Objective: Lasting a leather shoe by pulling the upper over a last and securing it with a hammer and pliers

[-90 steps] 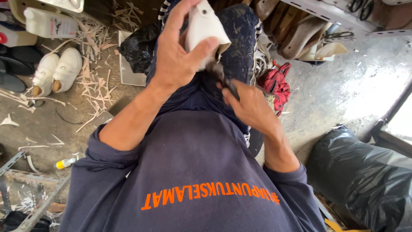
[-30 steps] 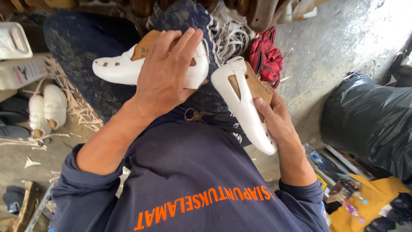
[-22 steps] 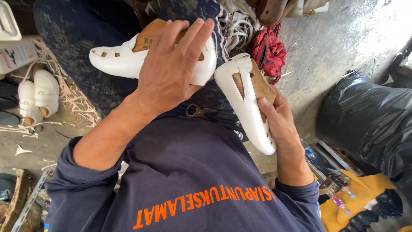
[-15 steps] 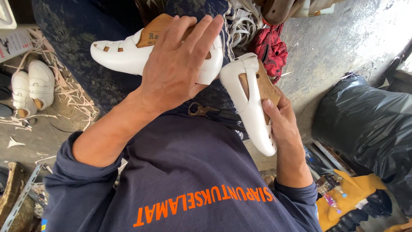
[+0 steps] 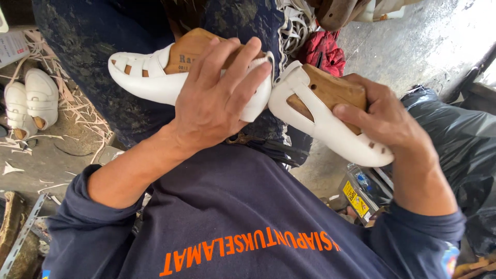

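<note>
A second pair of white shoes [image 5: 31,103] lies among wood shavings [image 5: 77,108], with a red cloth [image 5: 323,51] and black bag [image 5: 460,144] nearby.

Both hands [image 5: 219,95] [image 5: 385,121] in closed grip

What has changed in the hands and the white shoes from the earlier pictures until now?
Three seconds ago the left hand lifted one white shoe alone. Now each hand holds one: the left hand's shoe lies across the lap, and the right hand's shoe has tilted from upright until its heel meets the other's. The pair on the floor stayed put.
</note>
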